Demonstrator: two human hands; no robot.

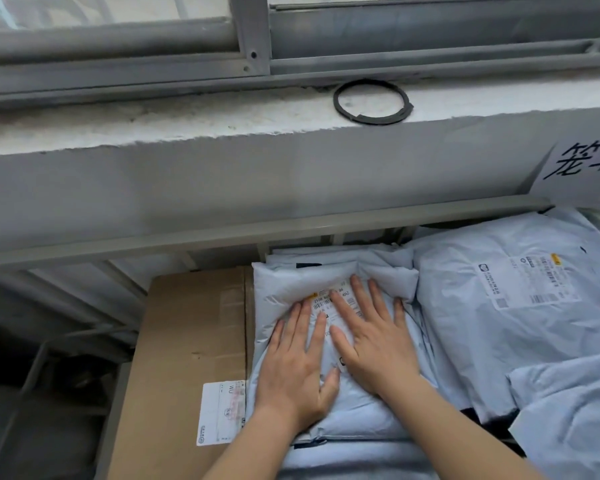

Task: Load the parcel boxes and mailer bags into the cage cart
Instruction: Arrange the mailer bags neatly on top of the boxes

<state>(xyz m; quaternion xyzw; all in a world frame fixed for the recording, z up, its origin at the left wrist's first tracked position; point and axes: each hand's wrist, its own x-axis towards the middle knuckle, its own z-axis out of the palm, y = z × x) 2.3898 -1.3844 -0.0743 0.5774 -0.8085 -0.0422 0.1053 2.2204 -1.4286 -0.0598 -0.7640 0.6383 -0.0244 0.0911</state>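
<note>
While both palms lie flat, my left hand [293, 368] and right hand [371, 337] press spread fingers onto the pale mailer bag [333, 282], inside the cage cart [222, 233] beside the cardboard box [191, 327].

one cardboard box [187, 341], at least three mailer bags [499, 323], one black ring [378, 120].
</note>
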